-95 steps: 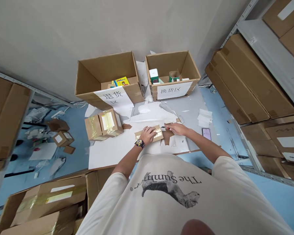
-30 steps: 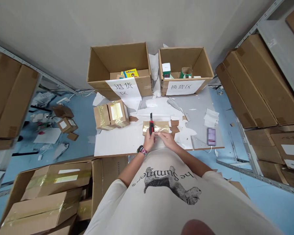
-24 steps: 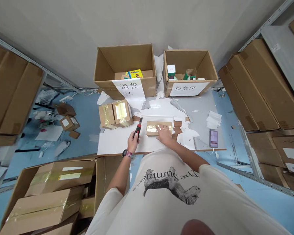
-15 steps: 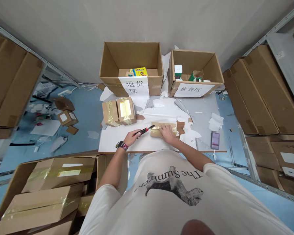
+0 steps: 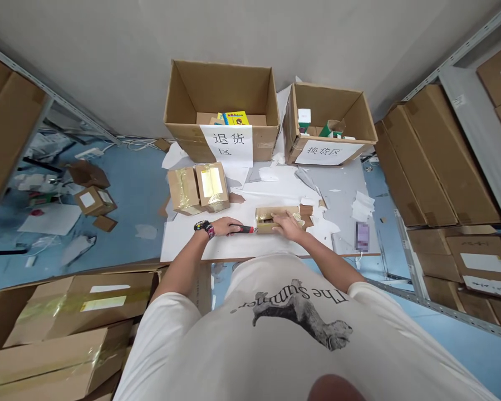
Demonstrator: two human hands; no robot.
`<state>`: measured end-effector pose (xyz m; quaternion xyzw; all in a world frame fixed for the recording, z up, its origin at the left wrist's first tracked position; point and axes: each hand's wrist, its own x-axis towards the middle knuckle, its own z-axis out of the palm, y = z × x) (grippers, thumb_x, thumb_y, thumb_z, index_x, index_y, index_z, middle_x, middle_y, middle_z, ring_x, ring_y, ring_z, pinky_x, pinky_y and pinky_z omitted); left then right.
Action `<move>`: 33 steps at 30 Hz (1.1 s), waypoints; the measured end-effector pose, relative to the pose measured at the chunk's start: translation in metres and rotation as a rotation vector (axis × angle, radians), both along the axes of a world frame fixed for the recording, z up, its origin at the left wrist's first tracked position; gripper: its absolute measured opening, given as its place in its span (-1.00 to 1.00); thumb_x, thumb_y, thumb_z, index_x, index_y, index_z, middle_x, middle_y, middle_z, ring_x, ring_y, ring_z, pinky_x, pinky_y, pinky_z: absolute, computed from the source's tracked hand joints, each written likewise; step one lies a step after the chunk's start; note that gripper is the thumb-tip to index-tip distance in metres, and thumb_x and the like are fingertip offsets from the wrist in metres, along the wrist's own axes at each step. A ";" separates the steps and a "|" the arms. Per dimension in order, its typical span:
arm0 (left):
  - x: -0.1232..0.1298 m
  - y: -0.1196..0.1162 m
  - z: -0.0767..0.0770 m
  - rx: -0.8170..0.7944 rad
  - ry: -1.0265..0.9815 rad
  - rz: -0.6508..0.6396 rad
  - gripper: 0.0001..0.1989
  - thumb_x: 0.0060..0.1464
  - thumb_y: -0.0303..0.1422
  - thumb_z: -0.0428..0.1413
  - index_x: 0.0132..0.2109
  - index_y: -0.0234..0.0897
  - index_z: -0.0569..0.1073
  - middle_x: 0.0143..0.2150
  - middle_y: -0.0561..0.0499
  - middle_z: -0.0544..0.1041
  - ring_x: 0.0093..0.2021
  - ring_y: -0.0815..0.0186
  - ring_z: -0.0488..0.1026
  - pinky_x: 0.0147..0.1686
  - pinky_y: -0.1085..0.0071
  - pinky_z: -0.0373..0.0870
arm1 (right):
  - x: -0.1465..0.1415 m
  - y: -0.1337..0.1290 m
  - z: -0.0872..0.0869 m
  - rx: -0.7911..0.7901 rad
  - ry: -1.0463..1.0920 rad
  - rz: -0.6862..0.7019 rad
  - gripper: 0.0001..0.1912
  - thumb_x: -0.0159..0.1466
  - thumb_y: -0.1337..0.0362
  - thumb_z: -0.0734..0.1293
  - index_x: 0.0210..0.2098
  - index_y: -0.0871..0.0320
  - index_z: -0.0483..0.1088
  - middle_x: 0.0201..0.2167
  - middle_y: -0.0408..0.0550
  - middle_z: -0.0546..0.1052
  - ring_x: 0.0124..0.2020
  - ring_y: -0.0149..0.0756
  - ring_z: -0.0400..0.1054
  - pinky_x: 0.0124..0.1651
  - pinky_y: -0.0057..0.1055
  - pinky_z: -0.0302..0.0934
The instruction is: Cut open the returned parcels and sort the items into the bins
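Note:
My left hand (image 5: 224,226) is shut around a red and black box cutter (image 5: 244,229), which lies almost level with its tip at the left end of a small cardboard box (image 5: 265,220). That box is wrapped in shiny clear tape and sits on a white board (image 5: 183,243). My right hand (image 5: 285,225) grips the box from above, its fingers over the top and right side. The cutter's blade is hidden or too small to make out.
Two open cartons with paper signs (image 5: 221,114) (image 5: 328,125) stand behind the board. Two taped boxes (image 5: 199,188) sit to the left. Paper and cardboard scraps (image 5: 317,223) and a blurred phone (image 5: 362,236) lie right. Stacked cartons fill the shelves on both sides.
My left hand has swung the cutter from upright to nearly level, with its tip now at the box's left end. My right hand stays on the box, and the whole view has shifted slightly.

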<state>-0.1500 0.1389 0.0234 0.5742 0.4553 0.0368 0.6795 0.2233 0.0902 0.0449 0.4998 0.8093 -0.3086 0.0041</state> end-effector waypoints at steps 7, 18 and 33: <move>-0.024 -0.083 -0.027 -0.066 0.005 0.771 -0.17 0.27 0.32 0.19 0.30 -0.30 0.63 -0.33 -0.03 0.61 -0.44 0.27 0.46 -0.43 0.35 0.48 | -0.010 0.014 -0.003 0.208 -0.168 -0.201 -0.36 0.58 0.14 0.35 0.60 0.05 0.34 0.59 0.25 0.34 0.51 0.27 0.21 0.52 0.15 0.14; 0.026 -0.128 -0.018 0.739 0.167 0.343 -0.49 0.49 -0.16 0.12 0.47 -0.03 0.60 0.11 -0.13 0.56 0.12 0.07 0.56 0.22 0.15 0.55 | -0.011 0.026 -0.028 0.241 -0.215 -0.012 -0.38 0.58 0.35 0.13 0.57 0.16 0.36 0.55 0.24 0.43 0.39 0.17 0.31 0.58 0.04 -0.03; 0.046 -0.086 -0.024 0.822 0.496 0.285 -0.45 0.55 -0.16 0.04 0.56 0.05 0.51 0.05 -0.22 0.55 0.02 -0.04 0.50 0.05 0.15 0.48 | -0.015 0.040 -0.035 0.269 -0.160 -0.189 -0.51 0.64 0.28 0.05 0.19 0.11 0.60 0.01 0.22 0.70 0.06 0.07 0.46 0.43 -0.05 0.08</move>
